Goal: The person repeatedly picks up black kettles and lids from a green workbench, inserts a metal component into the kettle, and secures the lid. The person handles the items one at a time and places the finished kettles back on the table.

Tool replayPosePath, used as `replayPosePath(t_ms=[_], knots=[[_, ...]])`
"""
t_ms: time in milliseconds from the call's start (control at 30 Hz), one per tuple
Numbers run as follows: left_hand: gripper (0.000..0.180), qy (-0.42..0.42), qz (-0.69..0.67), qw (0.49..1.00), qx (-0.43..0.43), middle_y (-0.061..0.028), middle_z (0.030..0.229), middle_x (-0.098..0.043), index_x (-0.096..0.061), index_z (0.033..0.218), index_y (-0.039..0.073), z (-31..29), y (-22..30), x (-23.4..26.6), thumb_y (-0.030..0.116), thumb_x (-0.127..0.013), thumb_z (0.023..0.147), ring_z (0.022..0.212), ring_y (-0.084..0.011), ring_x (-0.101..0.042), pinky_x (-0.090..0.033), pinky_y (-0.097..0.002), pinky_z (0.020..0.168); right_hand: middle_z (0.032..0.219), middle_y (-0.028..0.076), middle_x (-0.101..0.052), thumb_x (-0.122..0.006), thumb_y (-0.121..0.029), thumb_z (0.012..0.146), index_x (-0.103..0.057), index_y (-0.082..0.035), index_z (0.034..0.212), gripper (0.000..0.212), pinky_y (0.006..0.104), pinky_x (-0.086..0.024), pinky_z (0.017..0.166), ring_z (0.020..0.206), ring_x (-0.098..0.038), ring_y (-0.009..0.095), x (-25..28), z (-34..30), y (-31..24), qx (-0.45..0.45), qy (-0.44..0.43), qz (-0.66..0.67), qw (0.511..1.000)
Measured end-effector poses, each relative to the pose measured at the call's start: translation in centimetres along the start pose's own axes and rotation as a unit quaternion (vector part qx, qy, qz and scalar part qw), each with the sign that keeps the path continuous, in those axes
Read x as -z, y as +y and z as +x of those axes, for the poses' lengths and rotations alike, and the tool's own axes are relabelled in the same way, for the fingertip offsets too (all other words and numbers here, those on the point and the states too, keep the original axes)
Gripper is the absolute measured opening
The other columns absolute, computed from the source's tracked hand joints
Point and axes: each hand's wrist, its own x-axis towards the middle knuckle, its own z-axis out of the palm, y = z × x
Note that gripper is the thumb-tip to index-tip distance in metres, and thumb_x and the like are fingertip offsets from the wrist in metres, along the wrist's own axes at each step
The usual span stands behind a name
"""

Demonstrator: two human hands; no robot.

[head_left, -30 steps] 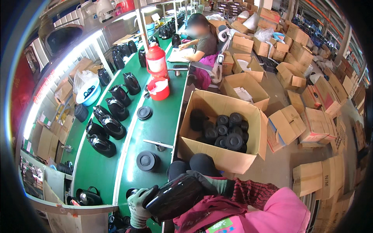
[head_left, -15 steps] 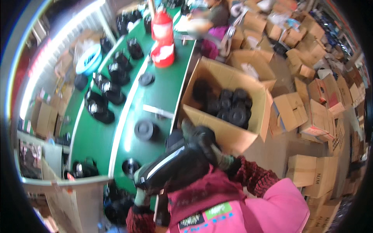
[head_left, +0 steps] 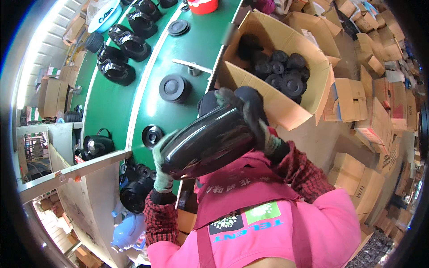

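A glossy black, rounded plastic housing (head_left: 208, 145) is held tilted across my lap, its right end higher. My left hand (head_left: 161, 161), gloved in grey-green, grips its left end, with the thumb along the upper edge. At the other end my right hand (head_left: 255, 119), in a dark-stained glove, wraps round the housing with its fingers over the top. On the green work surface just beyond lie a small black ring-shaped part (head_left: 152, 135) and a thick black round disc (head_left: 174, 88). The underside of the housing is hidden.
An open cardboard box (head_left: 254, 87) with several round black parts stands right of the green belt (head_left: 154, 67). Glossy black housings (head_left: 117, 67) line the belt's left side. A metal rail (head_left: 80, 169) and a blue plastic jug (head_left: 129, 231) are at lower left. Cartons (head_left: 357, 185) crowd the right.
The view has tilted downward, so the belt and box sit higher in the picture and more of my lap shows. Both hands keep their hold on the housing.
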Motion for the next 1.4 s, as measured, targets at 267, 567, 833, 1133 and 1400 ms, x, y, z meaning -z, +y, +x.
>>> replayPosePath(t_ms=[267, 567, 833, 1133, 1400], knots=[[0.062, -0.084, 0.032, 0.994, 0.069, -0.01, 0.128, -0.068, -0.064, 0.135, 0.01, -5.4, -14.2, 1.6, 0.03, -0.082, 0.08, 0.116, -0.028, -0.065, -0.051, -0.0397, 0.102, 0.152, 0.013, -0.048, -0.047, -0.055, 0.105, -0.043, -0.001, 0.152, 0.072, 0.037, -0.03, 0.12, 0.141, -0.044, 0.026, -0.4, -0.2, -1.0, 0.019, -0.03, -0.033, 0.999], [0.045, -0.055, 0.134, 0.988, -0.044, -0.015, 0.103, -0.073, -0.071, 0.121, -0.002, 3.3, 5.1, -0.3, 0.015, -0.076, 0.08, 0.095, -0.0249, -0.073, -0.054, -0.0333, 0.089, 0.145, 0.008, -0.053, -0.04, -0.047, 0.11, -0.04, -0.002, 0.154, 0.062, 0.0326, -0.035, 0.116, 0.133, -0.05, 0.018, 1.2, -1.5, 1.1, -0.079, 0.02, 0.116, 0.99], [0.08, -0.114, -0.082, 0.976, 0.167, -0.0193, 0.124, -0.066, -0.044, 0.15, 0.0, 3.8, 10.2, -1.9, 0.01, -0.081, 0.081, 0.111, -0.0302, -0.067, -0.051, -0.037, 0.098, 0.148, 0.012, -0.053, -0.04, -0.043, 0.109, -0.038, -0.002, 0.153, 0.06, 0.0364, -0.037, 0.117, 0.132, -0.053, 0.022, 6.1, -4.5, 6.1, -0.053, 0.035, 0.032, 0.997], [0.07, 0.093, 0.302, 0.895, -0.314, -0.0062, 0.119, -0.064, -0.075, 0.103, 0.019, 2.0, 11.5, -6.7, 0.077, -0.079, 0.062, 0.12, -0.0346, -0.057, -0.037, -0.0569, 0.106, 0.151, 0.014, -0.051, -0.056, -0.028, 0.102, -0.044, -0.003, 0.15, 0.056, 0.0385, -0.033, 0.121, 0.14, -0.047, 0.024, 10.9, -5.7, 10.4, 0.049, -0.027, 0.143, 0.988], [0.061, 0.131, 0.291, 0.911, -0.263, -0.0054, 0.092, -0.066, -0.07, 0.085, 0.017, 1.0, 12.4, -9.3, 0.073, -0.079, 0.064, 0.106, -0.0344, -0.062, -0.037, -0.0594, 0.103, 0.155, 0.013, -0.048, -0.041, -0.037, 0.108, -0.039, -0.001, 0.154, 0.058, 0.0411, -0.031, 0.123, 0.141, -0.048, 0.025, 5.5, -6.5, 8.0, -0.023, -0.024, 0.167, 0.985]])
